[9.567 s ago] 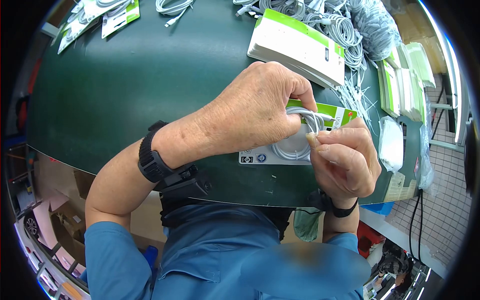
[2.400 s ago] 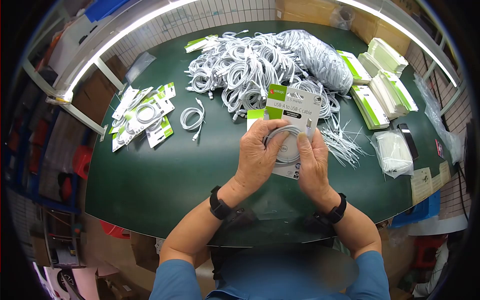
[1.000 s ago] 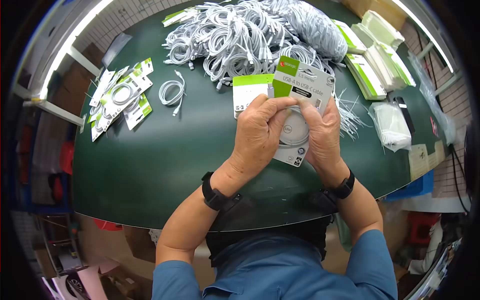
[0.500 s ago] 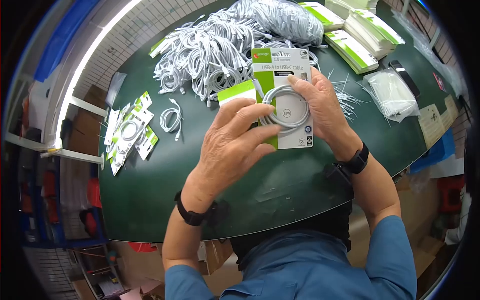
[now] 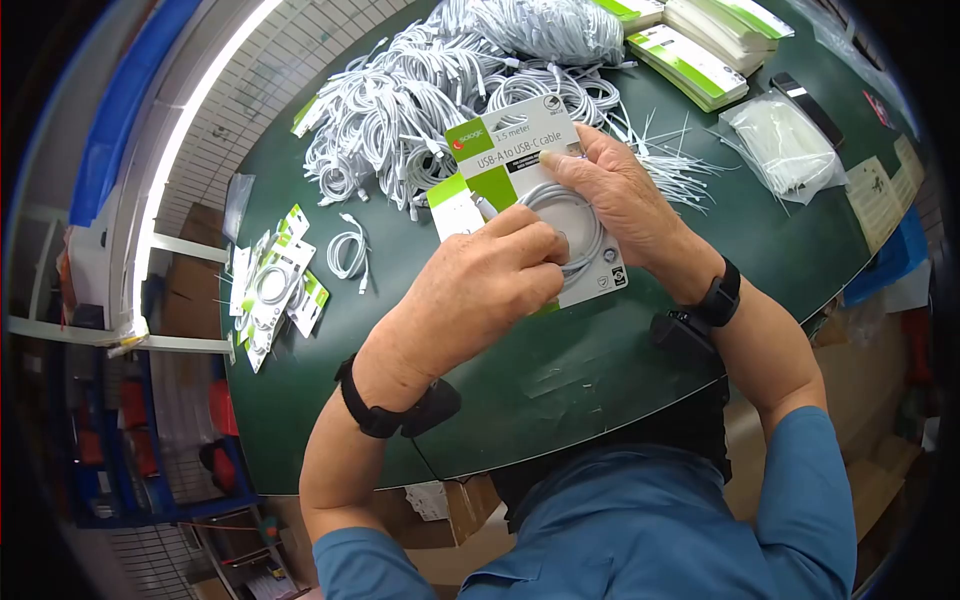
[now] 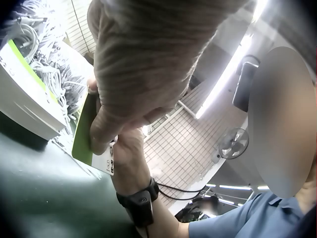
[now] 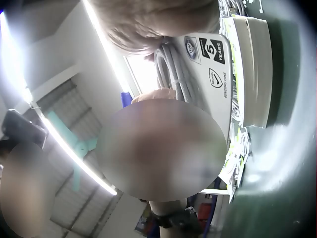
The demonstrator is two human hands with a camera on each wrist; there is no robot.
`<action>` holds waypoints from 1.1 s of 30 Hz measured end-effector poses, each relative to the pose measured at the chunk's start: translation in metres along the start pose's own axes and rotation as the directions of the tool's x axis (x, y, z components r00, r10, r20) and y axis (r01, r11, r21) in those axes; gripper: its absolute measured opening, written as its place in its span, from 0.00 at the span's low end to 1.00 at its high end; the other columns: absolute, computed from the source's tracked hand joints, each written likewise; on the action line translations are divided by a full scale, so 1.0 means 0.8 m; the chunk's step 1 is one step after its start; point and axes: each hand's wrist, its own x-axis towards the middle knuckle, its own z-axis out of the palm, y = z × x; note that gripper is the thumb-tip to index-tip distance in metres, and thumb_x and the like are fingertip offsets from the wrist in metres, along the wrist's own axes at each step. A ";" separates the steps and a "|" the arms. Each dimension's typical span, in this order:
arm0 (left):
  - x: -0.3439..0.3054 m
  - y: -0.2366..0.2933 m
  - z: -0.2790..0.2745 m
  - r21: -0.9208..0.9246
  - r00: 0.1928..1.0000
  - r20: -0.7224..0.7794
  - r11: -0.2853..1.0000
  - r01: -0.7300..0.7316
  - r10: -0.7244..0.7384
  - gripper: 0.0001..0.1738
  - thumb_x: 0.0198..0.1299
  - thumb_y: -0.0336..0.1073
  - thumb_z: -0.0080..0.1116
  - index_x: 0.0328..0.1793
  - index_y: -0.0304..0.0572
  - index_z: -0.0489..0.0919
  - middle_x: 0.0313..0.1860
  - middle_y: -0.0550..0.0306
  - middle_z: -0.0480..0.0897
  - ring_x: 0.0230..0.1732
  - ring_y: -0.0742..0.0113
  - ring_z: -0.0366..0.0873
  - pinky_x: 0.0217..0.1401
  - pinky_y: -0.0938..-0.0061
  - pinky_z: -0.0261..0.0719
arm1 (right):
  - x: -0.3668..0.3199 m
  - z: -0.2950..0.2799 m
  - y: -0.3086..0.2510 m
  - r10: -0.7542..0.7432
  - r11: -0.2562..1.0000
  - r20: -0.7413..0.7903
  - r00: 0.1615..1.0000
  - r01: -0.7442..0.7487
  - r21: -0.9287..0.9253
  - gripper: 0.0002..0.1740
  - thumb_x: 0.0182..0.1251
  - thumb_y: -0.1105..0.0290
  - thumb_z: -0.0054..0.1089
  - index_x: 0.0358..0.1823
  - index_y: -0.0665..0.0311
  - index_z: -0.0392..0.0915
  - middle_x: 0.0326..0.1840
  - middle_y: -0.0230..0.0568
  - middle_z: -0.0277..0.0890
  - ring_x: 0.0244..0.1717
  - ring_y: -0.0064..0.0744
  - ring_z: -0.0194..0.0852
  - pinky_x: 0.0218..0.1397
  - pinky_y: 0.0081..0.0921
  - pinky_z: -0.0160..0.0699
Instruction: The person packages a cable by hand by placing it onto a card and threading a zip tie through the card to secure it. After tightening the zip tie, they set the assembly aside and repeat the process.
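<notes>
A green-and-white packaging card [image 5: 490, 183] labelled as a USB-A to USB-C cable is held tilted above the table. A white USB cable [image 5: 548, 192] lies coiled on its front. My right hand [image 5: 625, 200] pinches the card's right edge, thumb on the printed face and fingers behind. The left hand [image 5: 475, 285] has its fingers curled over the left side of the coil; its thumb is hidden in the head view. In the left wrist view, a finger of that hand lies against the card [image 6: 85, 136]. The right wrist view shows the coil [image 7: 173, 69] against the card's lower part.
A stack of cards [image 5: 455, 212] stands behind the held card. A heap of coiled cables [image 5: 385, 120] fills the back. Carded cables [image 5: 268, 290] and one loose cable [image 5: 347, 252] lie left. White ties [image 5: 680, 170], a bag [image 5: 780, 140], a phone [image 5: 806, 108] and card stacks [image 5: 690, 65] are right.
Earlier, both hands worked at the cable coil low over the table, then raised the card. Since half a second ago, the card has tilted anticlockwise and the left fingers have curled onto the coil.
</notes>
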 end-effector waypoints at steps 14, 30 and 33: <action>0.010 -0.006 0.009 0.054 0.998 -0.050 0.998 -0.040 0.043 0.14 0.45 0.29 0.78 0.34 0.47 0.81 0.41 0.65 0.85 0.42 0.63 0.84 0.33 0.68 0.85 | 0.001 -0.007 -0.004 -0.001 0.999 -0.018 1.000 0.002 0.039 0.19 0.86 0.67 0.57 0.70 0.69 0.74 0.59 0.43 0.86 0.53 0.24 0.87 0.55 0.25 0.92; 0.023 0.035 0.090 -0.063 0.778 -0.589 0.972 0.225 -0.218 0.15 0.46 0.23 0.82 0.36 0.40 0.84 0.37 0.56 0.86 0.38 0.54 0.84 0.39 0.61 0.83 | 0.001 -0.005 -0.003 -0.132 0.991 -0.208 0.969 0.128 -0.033 0.16 0.83 0.70 0.56 0.64 0.72 0.77 0.55 0.42 0.86 0.50 0.23 0.84 0.55 0.25 0.87; 0.021 0.033 0.095 -0.058 0.761 -0.616 0.976 0.210 -0.200 0.15 0.46 0.23 0.81 0.35 0.40 0.83 0.36 0.55 0.85 0.38 0.54 0.83 0.37 0.62 0.83 | 0.000 -0.003 -0.005 -0.130 0.991 -0.214 0.968 0.129 -0.019 0.16 0.84 0.71 0.55 0.64 0.72 0.77 0.55 0.42 0.86 0.50 0.23 0.84 0.55 0.25 0.87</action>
